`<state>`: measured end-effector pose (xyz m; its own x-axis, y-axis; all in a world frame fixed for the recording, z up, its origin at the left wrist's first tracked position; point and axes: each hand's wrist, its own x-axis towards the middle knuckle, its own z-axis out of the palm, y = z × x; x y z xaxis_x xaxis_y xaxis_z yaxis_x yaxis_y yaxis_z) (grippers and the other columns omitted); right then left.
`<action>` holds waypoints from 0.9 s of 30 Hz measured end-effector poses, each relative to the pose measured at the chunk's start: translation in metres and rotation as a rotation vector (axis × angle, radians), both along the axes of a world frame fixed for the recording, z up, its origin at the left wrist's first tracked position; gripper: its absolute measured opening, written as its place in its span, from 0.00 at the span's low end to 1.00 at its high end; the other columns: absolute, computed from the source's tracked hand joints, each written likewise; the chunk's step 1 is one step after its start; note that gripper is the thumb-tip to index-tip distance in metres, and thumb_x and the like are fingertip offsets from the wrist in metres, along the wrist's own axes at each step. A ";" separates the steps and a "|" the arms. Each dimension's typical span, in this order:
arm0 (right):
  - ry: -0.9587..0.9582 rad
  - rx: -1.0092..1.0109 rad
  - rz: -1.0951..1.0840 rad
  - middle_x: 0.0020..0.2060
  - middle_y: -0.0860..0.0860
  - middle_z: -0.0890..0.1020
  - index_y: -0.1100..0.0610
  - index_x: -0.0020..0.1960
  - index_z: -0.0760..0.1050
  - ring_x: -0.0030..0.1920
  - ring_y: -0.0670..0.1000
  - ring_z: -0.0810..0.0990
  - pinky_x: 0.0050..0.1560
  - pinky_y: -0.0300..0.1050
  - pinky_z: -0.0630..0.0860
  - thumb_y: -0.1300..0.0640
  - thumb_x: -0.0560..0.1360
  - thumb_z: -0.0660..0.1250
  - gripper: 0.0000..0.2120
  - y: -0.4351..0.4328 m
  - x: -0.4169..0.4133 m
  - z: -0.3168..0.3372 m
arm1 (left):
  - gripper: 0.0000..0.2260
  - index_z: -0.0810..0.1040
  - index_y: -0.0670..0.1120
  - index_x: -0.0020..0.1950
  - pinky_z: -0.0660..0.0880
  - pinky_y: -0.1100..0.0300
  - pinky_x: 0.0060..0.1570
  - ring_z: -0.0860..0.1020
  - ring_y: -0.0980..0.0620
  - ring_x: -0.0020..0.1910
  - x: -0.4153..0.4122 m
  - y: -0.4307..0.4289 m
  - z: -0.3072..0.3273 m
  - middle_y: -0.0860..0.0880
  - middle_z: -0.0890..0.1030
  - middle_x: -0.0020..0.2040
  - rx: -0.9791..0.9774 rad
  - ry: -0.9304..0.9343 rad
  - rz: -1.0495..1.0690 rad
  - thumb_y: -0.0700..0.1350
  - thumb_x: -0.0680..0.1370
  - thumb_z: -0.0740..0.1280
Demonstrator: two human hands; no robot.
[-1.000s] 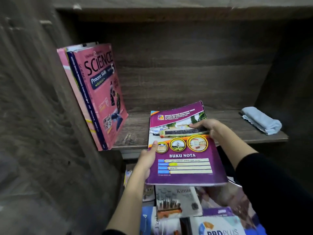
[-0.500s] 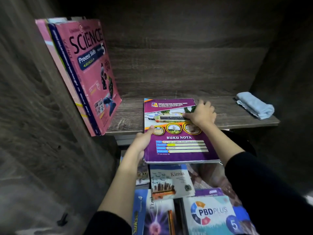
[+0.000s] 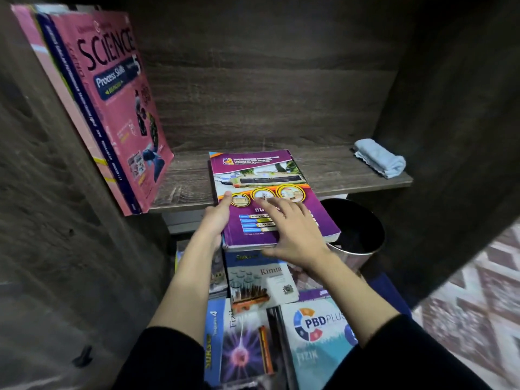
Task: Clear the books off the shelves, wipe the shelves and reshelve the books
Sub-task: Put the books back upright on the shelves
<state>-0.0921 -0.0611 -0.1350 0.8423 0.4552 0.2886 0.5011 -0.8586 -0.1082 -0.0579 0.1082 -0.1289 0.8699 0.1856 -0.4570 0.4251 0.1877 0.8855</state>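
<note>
Our left hand (image 3: 217, 219) grips the glossy purple notebook (image 3: 261, 170); our right hand (image 3: 292, 235) lies flat, fingers spread, atop it.

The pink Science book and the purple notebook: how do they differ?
The pink Science book stands on edge, leaning on other books; the purple notebook lies flat, overhanging the wooden shelf front. The left hand grips the purple notebook; no hand touches the pink Science book. Both are printed school books.

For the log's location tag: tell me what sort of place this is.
Likely a home study corner: a wooden bookshelf with school workbooks such as the pink Science book, textbooks piled below it, and a patterned rug.
</note>
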 end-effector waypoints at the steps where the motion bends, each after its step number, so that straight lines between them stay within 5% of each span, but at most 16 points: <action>1: -0.126 0.004 0.007 0.60 0.56 0.77 0.52 0.71 0.64 0.60 0.59 0.77 0.62 0.62 0.70 0.48 0.59 0.75 0.44 0.002 -0.002 -0.005 | 0.25 0.70 0.38 0.66 0.77 0.60 0.22 0.81 0.45 0.38 0.001 0.000 0.001 0.39 0.81 0.54 -0.005 -0.006 0.010 0.56 0.79 0.63; 5: -0.274 -0.026 -0.083 0.52 0.56 0.83 0.55 0.63 0.66 0.50 0.60 0.82 0.49 0.61 0.78 0.59 0.57 0.75 0.37 0.004 -0.006 -0.022 | 0.21 0.70 0.39 0.65 0.76 0.61 0.21 0.80 0.48 0.34 0.000 -0.003 0.006 0.43 0.81 0.42 -0.015 -0.006 0.006 0.53 0.80 0.62; 8: -0.344 0.026 -0.065 0.50 0.58 0.84 0.56 0.60 0.76 0.46 0.62 0.84 0.41 0.59 0.81 0.60 0.65 0.60 0.24 0.002 -0.002 -0.020 | 0.17 0.72 0.41 0.62 0.78 0.58 0.28 0.81 0.49 0.33 0.001 -0.006 0.011 0.45 0.81 0.39 -0.012 -0.010 -0.010 0.52 0.80 0.62; 17: -0.616 0.191 -0.061 0.48 0.56 0.85 0.52 0.57 0.82 0.42 0.58 0.85 0.31 0.45 0.79 0.63 0.66 0.55 0.25 -0.005 0.007 0.003 | 0.12 0.75 0.42 0.56 0.77 0.60 0.29 0.81 0.51 0.30 0.003 -0.021 0.052 0.46 0.82 0.39 -0.013 -0.147 0.013 0.49 0.79 0.63; 20: -0.627 0.375 -0.055 0.50 0.56 0.84 0.52 0.58 0.81 0.45 0.55 0.85 0.27 0.44 0.79 0.66 0.65 0.55 0.27 -0.008 0.012 0.017 | 0.20 0.77 0.44 0.61 0.79 0.54 0.46 0.82 0.49 0.43 0.001 -0.025 0.063 0.44 0.83 0.51 -0.161 -0.280 -0.057 0.57 0.79 0.59; 23: -0.604 0.562 -0.114 0.52 0.53 0.84 0.52 0.61 0.78 0.49 0.51 0.84 0.30 0.42 0.79 0.66 0.61 0.54 0.32 -0.009 0.018 0.031 | 0.28 0.74 0.49 0.62 0.74 0.55 0.47 0.79 0.51 0.47 -0.004 -0.026 0.064 0.48 0.81 0.52 -0.165 -0.287 -0.140 0.65 0.79 0.47; 27: -0.383 1.093 -0.306 0.40 0.50 0.84 0.56 0.59 0.80 0.36 0.39 0.77 0.38 0.39 0.71 0.67 0.65 0.63 0.24 -0.004 0.012 0.050 | 0.26 0.67 0.49 0.71 0.70 0.51 0.54 0.75 0.46 0.59 -0.002 -0.030 0.047 0.46 0.75 0.65 -0.021 -0.188 -0.139 0.63 0.80 0.47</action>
